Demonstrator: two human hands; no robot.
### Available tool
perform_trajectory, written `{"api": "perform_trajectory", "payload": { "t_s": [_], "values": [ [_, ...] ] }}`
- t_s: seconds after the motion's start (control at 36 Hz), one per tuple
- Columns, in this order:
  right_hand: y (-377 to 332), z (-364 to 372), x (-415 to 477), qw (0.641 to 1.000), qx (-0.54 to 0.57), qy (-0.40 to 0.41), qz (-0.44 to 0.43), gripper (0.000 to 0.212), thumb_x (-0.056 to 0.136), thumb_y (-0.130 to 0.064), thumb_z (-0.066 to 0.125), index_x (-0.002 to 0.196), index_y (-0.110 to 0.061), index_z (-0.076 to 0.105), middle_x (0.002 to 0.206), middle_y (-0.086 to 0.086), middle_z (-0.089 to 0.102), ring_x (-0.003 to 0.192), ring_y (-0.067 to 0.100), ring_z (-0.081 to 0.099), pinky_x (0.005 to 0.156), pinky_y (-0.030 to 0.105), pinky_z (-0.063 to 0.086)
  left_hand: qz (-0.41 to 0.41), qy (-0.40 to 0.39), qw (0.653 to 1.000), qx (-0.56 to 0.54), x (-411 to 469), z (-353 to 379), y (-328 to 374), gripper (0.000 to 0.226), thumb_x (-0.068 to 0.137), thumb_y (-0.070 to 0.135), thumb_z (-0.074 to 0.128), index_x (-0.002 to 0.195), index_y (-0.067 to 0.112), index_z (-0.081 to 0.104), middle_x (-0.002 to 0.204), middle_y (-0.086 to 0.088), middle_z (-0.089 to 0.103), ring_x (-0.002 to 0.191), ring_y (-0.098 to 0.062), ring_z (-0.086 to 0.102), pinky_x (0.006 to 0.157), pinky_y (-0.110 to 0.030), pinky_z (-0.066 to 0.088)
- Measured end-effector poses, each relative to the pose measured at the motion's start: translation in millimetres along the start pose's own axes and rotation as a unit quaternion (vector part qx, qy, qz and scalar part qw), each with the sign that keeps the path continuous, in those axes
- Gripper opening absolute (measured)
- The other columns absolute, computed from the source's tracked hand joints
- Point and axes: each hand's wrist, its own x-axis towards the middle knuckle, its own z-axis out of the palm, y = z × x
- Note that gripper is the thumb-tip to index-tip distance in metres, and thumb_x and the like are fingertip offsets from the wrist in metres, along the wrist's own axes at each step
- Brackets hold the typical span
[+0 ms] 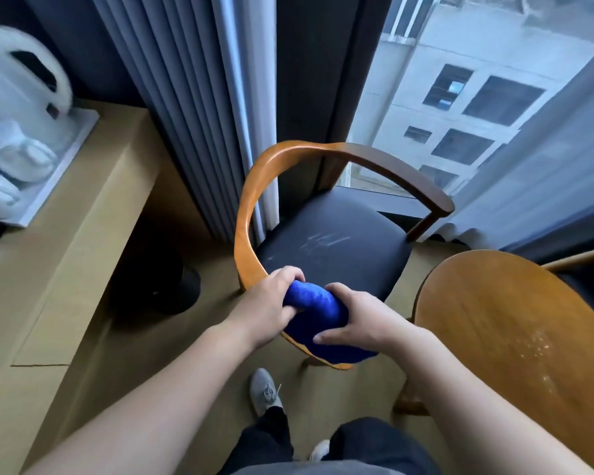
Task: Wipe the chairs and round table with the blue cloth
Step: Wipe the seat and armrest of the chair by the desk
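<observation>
A wooden chair with a curved orange-brown backrest rail and a dark padded seat stands by the window. The blue cloth is wrapped over the near end of the rail. My left hand grips the cloth's left part against the rail. My right hand holds its right part from the other side. The round wooden table is at the right, with small specks on its top. A second chair's wooden rail shows behind the table.
A long tan counter runs along the left with a white kettle on a tray. A dark round bin stands under it. Grey curtains and a large window are behind the chair. My feet are on the floor below.
</observation>
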Motion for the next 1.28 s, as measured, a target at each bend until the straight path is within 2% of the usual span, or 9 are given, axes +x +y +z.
{"api": "perform_trajectory", "payload": {
  "t_s": [0.17,0.28,0.36,0.47,0.67,0.83,1.11,1.19,1.28],
  "values": [
    [11.5,-7.4,51.1,0.996,-0.059,0.052,-0.033,0.027,0.077,-0.039,0.064,0.094,-0.024,0.05,0.086,-0.008,0.06,0.082,0.019,0.057,0.073,0.033,0.045,-0.016,0.006,1.0,-0.026,39.0,-6.9,-17.2,0.043,0.078,0.013,0.07,0.117,0.022,0.051,0.105,0.009,0.054,0.091,-0.01,0.051,0.078,-0.017,0.039],
    [32.3,-27.2,92.4,0.991,-0.12,0.034,-0.044,0.029,0.077,-0.041,0.062,0.096,-0.024,0.049,0.088,-0.004,0.064,0.085,0.025,0.059,0.07,0.032,0.043,-0.056,0.036,0.997,-0.047,64.2,-7.8,-38.6,0.047,0.077,0.025,0.076,0.118,0.02,0.053,0.111,0.009,0.053,0.099,-0.007,0.052,0.088,-0.02,0.042],
    [53.6,-40.5,125.8,0.988,-0.144,0.019,-0.046,0.028,0.078,-0.042,0.06,0.095,-0.022,0.049,0.087,-0.003,0.064,0.086,0.027,0.059,0.07,0.033,0.043,-0.134,0.106,0.985,0.023,76.1,-6.3,-63.2,0.036,0.086,0.034,0.065,0.117,0.023,0.053,0.117,0.009,0.054,0.106,-0.012,0.053,0.09,-0.031,0.046],
    [79.9,-51.6,176.8,0.985,-0.167,-0.007,-0.042,0.028,0.08,-0.042,0.058,0.096,-0.02,0.049,0.088,-0.001,0.065,0.086,0.029,0.059,0.069,0.035,0.043,-0.237,0.161,0.954,0.089,97.1,6.0,-97.0,0.028,0.094,0.027,0.052,0.12,0.018,0.053,0.125,0.001,0.052,0.115,-0.019,0.049,0.094,-0.035,0.046],
    [108.4,-37.4,261.1,0.981,-0.19,-0.035,-0.02,0.022,0.083,-0.036,0.055,0.096,-0.02,0.048,0.079,-0.006,0.056,0.075,0.024,0.05,0.063,0.032,0.036,-0.374,0.155,0.909,0.101,143.8,54.7,-147.8,0.053,0.1,0.028,0.033,0.15,0.02,0.017,0.158,0.003,0.012,0.144,-0.019,0.016,0.115,-0.038,0.024],
    [121.7,-22.3,318.4,0.98,-0.193,-0.04,-0.011,0.017,0.081,-0.03,0.052,0.091,-0.02,0.044,0.077,-0.005,0.057,0.072,0.023,0.053,0.061,0.033,0.04,-0.4,0.21,0.886,0.107,153.1,94.6,-159.5,0.054,0.098,0.023,0.029,0.151,0.017,0.017,0.16,0.006,0.007,0.146,-0.016,0.01,0.111,-0.037,0.027],
    [85.9,1.0,403.1,0.947,-0.319,0.023,-0.027,0.043,0.087,-0.025,0.053,0.126,-0.012,0.039,0.09,0.005,0.056,0.078,0.03,0.053,0.056,0.03,0.029,-0.402,0.213,0.881,0.129,157.3,100.3,-164.2,0.06,0.091,0.031,0.02,0.15,0.019,0.024,0.159,0.008,0.01,0.145,-0.019,0.017,0.104,-0.039,0.035],
    [83.1,43.2,406.1,0.948,-0.312,-0.058,-0.015,0.067,0.089,-0.028,0.056,0.145,-0.007,0.024,0.119,0.011,0.056,0.103,0.031,0.06,0.067,0.03,0.035,-0.401,0.219,0.879,0.135,157.8,100.7,-165.3,0.063,0.089,0.033,0.015,0.149,0.018,0.027,0.158,0.007,0.013,0.144,-0.018,0.019,0.103,-0.038,0.037],
    [95.4,81.1,398.2,0.94,-0.284,-0.185,-0.025,0.071,0.088,-0.037,0.062,0.145,-0.009,0.028,0.132,0.011,0.042,0.104,0.033,0.059,0.071,0.035,0.043,-0.398,0.229,0.878,0.139,156.9,102.1,-167.2,0.064,0.087,0.033,0.016,0.147,0.016,0.031,0.158,0.006,0.018,0.142,-0.019,0.024,0.102,-0.037,0.038]
  ]
}}
